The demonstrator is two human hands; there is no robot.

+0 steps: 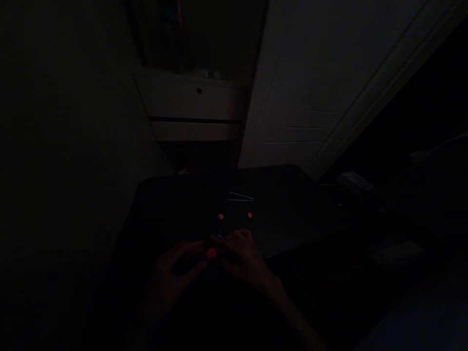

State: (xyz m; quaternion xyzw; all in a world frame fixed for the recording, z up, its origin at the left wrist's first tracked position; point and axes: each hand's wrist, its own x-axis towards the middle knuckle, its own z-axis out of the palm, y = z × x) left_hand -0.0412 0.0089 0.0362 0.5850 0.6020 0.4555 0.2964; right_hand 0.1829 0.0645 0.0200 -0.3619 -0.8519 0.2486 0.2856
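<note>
The room is very dark. My left hand (175,273) and my right hand (241,256) meet over the near part of a dark table (288,214). Between their fingertips sits a small red piece (211,252), and both hands pinch a dark object around it that I cannot make out. Two more small red pieces, a left red piece (220,217) and a right red piece (249,215), lie on the table just beyond the hands. A thin pale tool like tweezers (240,197) lies farther back.
A pale drawer unit with a knob (199,90) stands behind the table. A white door (321,92) is at the right of it. Dim objects, one a pale box (354,180), lie at the right in shadow.
</note>
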